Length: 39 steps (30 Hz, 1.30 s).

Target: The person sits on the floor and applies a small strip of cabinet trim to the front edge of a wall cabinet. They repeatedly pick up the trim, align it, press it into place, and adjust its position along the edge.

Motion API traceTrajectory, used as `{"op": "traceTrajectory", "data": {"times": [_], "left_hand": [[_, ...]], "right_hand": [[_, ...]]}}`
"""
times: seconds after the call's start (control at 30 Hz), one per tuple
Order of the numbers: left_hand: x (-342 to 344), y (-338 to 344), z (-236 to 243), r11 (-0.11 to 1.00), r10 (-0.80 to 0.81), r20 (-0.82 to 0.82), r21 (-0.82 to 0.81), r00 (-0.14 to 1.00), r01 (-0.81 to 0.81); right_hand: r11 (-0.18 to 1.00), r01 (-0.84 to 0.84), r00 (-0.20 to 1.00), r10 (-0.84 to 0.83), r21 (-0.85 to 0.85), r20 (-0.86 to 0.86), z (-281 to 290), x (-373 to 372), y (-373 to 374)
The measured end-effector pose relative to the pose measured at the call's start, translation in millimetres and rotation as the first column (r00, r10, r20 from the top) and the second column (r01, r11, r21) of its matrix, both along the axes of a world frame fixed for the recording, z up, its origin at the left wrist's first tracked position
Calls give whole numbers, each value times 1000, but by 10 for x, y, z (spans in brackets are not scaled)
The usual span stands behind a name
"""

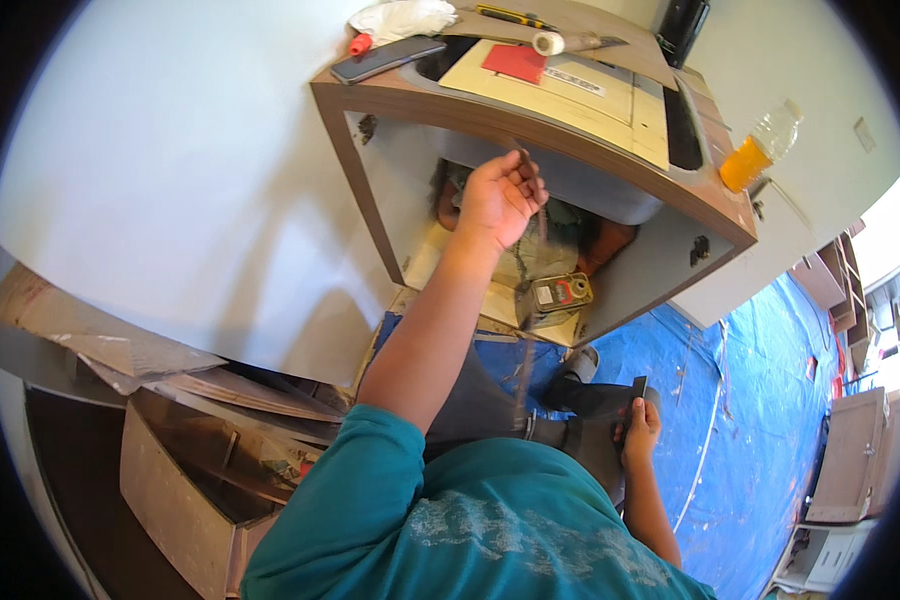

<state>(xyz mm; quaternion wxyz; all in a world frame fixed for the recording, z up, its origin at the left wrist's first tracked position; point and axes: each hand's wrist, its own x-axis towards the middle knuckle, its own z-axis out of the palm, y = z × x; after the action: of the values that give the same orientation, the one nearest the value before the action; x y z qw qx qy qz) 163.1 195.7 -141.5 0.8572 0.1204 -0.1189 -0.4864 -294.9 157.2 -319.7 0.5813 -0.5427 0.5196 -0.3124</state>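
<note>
My left hand point(500, 200) is raised in front of the open wooden cabinet point(630, 160), its curled fingers holding a thin brown strip point(530, 170) just below the top front edge. A faint, blurred strip hangs beneath the hand toward my lap. Inside the cabinet sit a rectangular metal can point(553, 298) and jumbled items that I cannot make out. Down at the right, near my dark-clad leg, my right hand point(642, 425) is closed on a small dark flat piece point(640, 384).
On top lie a phone point(388, 60), red pad point(515, 62), white roll point(552, 44), yellow-handled tool point(515, 17) and white cloth point(400, 18). A bottle of orange liquid point(755, 150) stands at the right corner. Boards point(100, 320) and a wooden carcass point(180, 470) lie left; blue sheeting point(750, 400) covers the floor.
</note>
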Motion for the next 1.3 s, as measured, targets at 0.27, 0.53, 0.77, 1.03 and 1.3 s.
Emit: {"op": "traceTrajectory", "data": {"times": [0.27,0.53,0.77,1.03,1.3], "left_hand": [[-87,169,-46,876,290,282,306,915,-372],[1457,710,-34,616,654,274,349,705,-707],[1819,839,148,635,659,188,380,728,-673],[1905,787,185,622,679,132,420,722,-661],[1933,846,150,595,630,244,458,737,-660]], "right_hand": [[1000,-19,1000,19,-25,24,-8,22,-15],[1000,-3,1000,3,-19,2,81,121,20],[997,-41,999,39,-69,-31,50,129,11],[994,-73,996,69,-80,-52,-20,95,-39],[983,-112,988,94,-147,-119,-69,125,-63]]}}
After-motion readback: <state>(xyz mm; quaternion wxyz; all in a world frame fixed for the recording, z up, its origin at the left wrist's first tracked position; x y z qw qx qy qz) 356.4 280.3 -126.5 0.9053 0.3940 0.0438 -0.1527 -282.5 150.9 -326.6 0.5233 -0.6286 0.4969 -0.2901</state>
